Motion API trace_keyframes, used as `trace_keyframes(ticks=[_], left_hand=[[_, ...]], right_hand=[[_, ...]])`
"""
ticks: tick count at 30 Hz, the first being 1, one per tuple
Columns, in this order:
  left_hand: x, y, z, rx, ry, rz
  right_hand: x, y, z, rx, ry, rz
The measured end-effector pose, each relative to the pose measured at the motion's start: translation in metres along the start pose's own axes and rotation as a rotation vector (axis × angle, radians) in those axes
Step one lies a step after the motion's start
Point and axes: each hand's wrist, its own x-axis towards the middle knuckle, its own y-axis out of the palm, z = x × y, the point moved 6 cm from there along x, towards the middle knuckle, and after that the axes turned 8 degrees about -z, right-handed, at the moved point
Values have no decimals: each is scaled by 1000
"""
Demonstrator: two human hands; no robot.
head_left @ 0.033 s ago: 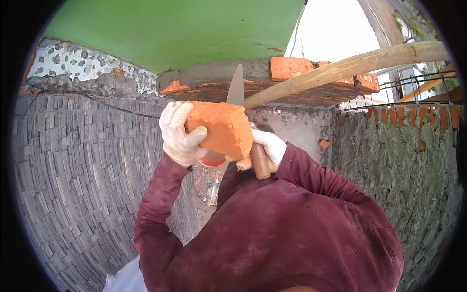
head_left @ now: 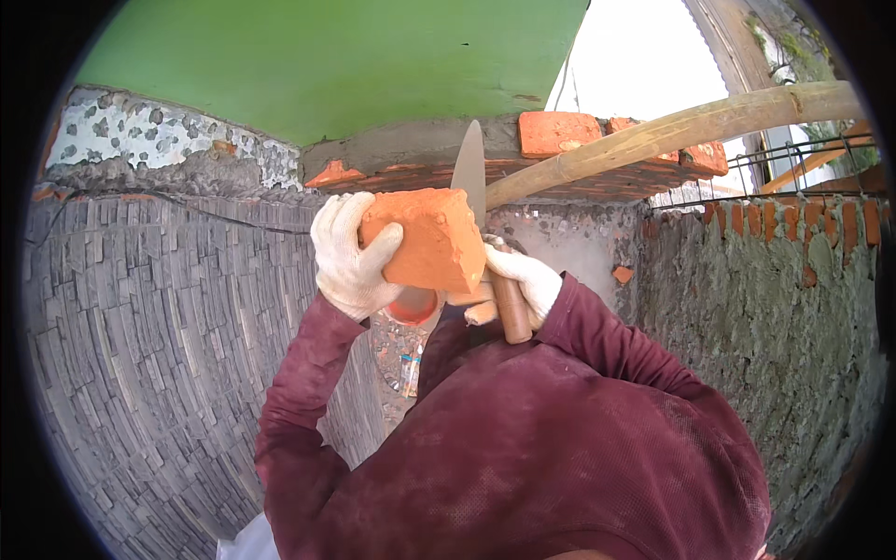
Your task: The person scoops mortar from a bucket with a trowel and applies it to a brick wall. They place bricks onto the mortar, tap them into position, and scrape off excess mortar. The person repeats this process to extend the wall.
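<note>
In a white knitted glove, my left hand (head_left: 350,252) is closed around an orange brick (head_left: 425,247), its thumb across the face towards me. The brick is tilted, with one end pointing right at my other hand. My right hand (head_left: 527,280), also gloved, grips the wooden handle (head_left: 511,308) of a trowel. Its pointed metal blade (head_left: 470,168) sticks up beyond the brick, whose right end hides part of the tool. Fingertips of the right hand show below the brick, beside the handle.
Ahead runs a low brick wall (head_left: 420,173) with mortar on top and loose bricks (head_left: 558,133) at its right. A bamboo pole (head_left: 672,135) slants across it. An orange bucket (head_left: 413,306) stands below. Grey stone-patterned wall (head_left: 177,345) lies left, rough mortared wall (head_left: 747,317) right.
The brick has turned slightly in my left hand, its right end now more level. The trowel has shifted a little to the right with my right hand.
</note>
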Motion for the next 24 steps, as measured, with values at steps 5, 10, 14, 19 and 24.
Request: trace_keyframes(ticks=[5,10,14,19,24], left_hand=[[-10,112,112,-115,-250,465],[-13,243,152,-13,-147,743],[-11,292,156,-23,-101,758],[-10,330,157,-23,-59,771],[-13,349,162,-34,-80,809]], right_hand=[[-63,-53,37,-374,-441,-554],[-136,-93,-15,-339,-665,-1083],[-147,-141,-92,20,-723,-1278],[-160,-161,-145,173,-649,-1334],[-163,-147,-136,-42,-658,-1447]])
